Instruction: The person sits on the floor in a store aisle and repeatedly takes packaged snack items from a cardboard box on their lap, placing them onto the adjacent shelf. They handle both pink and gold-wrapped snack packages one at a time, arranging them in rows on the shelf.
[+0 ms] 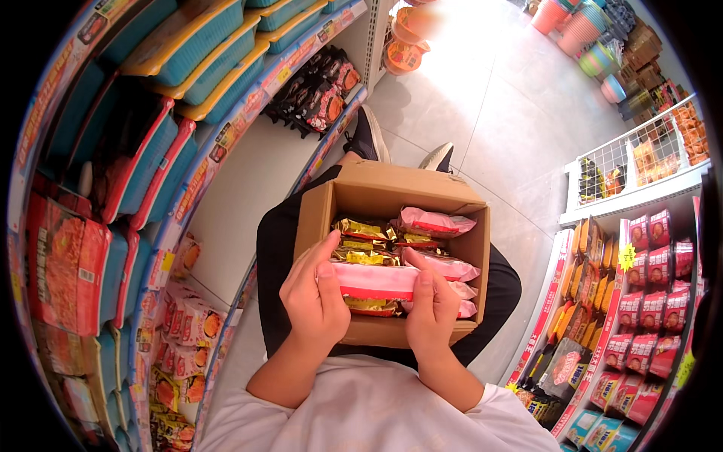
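A brown cardboard box (399, 188) rests on my lap, open at the top and filled with pink packets and gold packets (363, 230). My left hand (315, 297) and my right hand (431, 310) together hold one flat pink packet (375, 280) by its two ends, just above the box's near side. Both thumbs press on the packet's top. More pink packets (437, 222) lie deeper in the box.
Store shelves (248, 181) on my left carry blue, yellow and red noodle packs, with one bare white shelf board. A rack (640, 301) of pink and red packets stands on my right. My shoes (369, 135) rest on the grey tiled floor. Plastic baskets (595, 38) sit far off.
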The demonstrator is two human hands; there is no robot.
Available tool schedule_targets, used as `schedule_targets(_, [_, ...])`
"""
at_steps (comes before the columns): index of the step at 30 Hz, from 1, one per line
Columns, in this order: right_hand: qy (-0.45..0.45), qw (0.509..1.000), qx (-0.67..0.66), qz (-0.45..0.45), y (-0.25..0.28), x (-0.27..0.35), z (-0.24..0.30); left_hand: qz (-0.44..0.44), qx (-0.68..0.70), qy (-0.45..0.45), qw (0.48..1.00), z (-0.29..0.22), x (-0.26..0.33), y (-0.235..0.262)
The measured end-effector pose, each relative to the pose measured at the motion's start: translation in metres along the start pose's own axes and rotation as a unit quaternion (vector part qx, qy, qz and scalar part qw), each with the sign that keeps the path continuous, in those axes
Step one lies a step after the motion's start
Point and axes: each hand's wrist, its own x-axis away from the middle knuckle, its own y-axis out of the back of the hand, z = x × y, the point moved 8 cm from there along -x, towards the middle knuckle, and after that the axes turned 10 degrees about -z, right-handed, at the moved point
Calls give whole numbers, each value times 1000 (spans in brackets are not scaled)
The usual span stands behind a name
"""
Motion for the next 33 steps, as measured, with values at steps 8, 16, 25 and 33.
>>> schedule_targets(8, [-27,999,-40,8,-4,-3,-12,50,25,39,998,1,-2,-2])
schedule_targets(16, [-79,996,-47,-1,-10,-2,-16,51,15,45,998,4,-2,-5])
schedule_targets(25, [-37,993,-94,55,-20,-5,16,13,32,37,999,-7,-7,17])
schedule_targets(33, [38,937,-129,323,-87,24,48,-36,142,254,956,27,-25,93])
